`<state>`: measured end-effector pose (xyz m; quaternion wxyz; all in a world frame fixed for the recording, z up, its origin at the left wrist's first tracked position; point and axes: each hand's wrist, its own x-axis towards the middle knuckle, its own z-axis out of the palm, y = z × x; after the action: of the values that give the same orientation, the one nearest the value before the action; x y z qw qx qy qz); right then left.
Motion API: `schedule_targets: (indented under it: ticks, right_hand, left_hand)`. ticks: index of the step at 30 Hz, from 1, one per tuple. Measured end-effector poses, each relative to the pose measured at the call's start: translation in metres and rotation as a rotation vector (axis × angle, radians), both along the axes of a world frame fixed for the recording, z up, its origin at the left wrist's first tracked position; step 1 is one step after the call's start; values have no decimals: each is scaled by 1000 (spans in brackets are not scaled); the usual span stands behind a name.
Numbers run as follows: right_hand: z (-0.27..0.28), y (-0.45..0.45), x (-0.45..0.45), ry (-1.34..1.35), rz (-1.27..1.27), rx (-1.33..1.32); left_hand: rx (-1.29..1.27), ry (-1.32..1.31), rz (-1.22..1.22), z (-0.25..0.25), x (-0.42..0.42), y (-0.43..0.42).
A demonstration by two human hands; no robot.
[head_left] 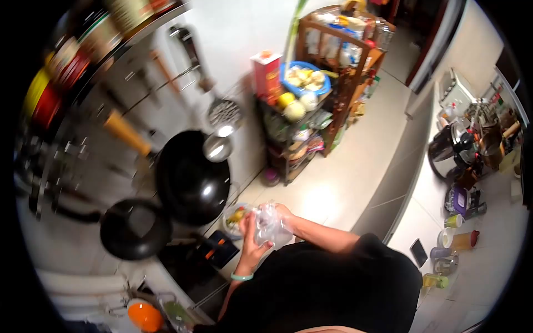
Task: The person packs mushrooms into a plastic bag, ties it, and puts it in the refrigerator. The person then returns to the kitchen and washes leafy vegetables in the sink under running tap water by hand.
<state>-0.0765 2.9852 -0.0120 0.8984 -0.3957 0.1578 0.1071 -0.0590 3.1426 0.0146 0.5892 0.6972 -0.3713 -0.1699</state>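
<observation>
In the head view, a clear plastic bag is crumpled between my two hands, out in front of my body. My left hand, with a pale green bangle at its wrist, grips the bag from the left side. On the far side of the bag, my right hand holds it too, its fingers partly hidden behind the plastic. Just left of my hands, lower down, stands a round pale container with yellow and green bits in it. What the bag contains, if anything, I cannot make out.
A black wok and a smaller black pan hang on the left, near a skimmer. Ahead stands a shelf rack with a blue basin. Along the right counter are a pressure cooker, several jars and a phone.
</observation>
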Motion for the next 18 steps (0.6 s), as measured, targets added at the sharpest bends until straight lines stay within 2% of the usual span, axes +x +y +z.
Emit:
schedule_targets:
  ticks: [1, 2, 3, 4, 5, 6, 7, 9, 10, 11, 12, 13, 14, 15, 16, 17, 18]
  right_hand:
    - [4, -34, -3, 182, -310, 353]
    - [-4, -59, -2, -1, -491, 422]
    - [-9, -87, -7, -5, -517, 412]
    - [16, -109, -16, -200, -599, -367]
    - [32, -129, -22, -366, -609, -1151]
    - [30, -155, -23, -382, -523, -1564]
    - [40, -177, -27, -376, -525, -1590]
    - [59, -206, -33, -319, -603, -2093]
    - [57, -225, -35, -275, -571, -1950]
    - [57, -244, -38, -269, -584, -1964]
    - [57, -262, -42, -286, -689, -1621]
    - [56, -283, -45, -302, -773, -1278]
    - [68, -297, -52, -276, -885, -1017]
    - [70, -316, -60, -269, -889, -1029]
    - [69, -334, -70, -314, -907, -1226]
    - [68, -350, -77, -362, -921, -1426]
    - [66, -368, -79, -298, -891, -1661]
  left_hand:
    - [-168, 154, -144, -12, -1, -44]
    - [-314, 477, -150, 1, -9, -87]
    - [-450, 806, -150, 14, -15, -131]
    - [-452, 1073, -82, -18, -5, -158]
    - [-480, 1054, -33, 14, -5, -194]
    - [-464, 1022, -21, 11, -3, -220]
    - [-456, 984, -9, 8, 3, -246]
    - [-492, 1034, -10, 17, 7, -292]
    - [-440, 1120, 25, 8, 10, -316]
    - [-386, 1204, 57, 0, 15, -341]
    - [-437, 1393, -40, -4, 21, -367]
    - [-435, 1395, -58, -10, 27, -395]
    - [-460, 1549, -239, -17, 34, -424]
    - [-478, 1702, -416, -29, 39, -450]
    - [-463, 1885, -484, -57, 46, -480]
    - [-404, 1867, -576, -55, 40, -505]
    - [-313, 1775, -665, -50, 30, -532]
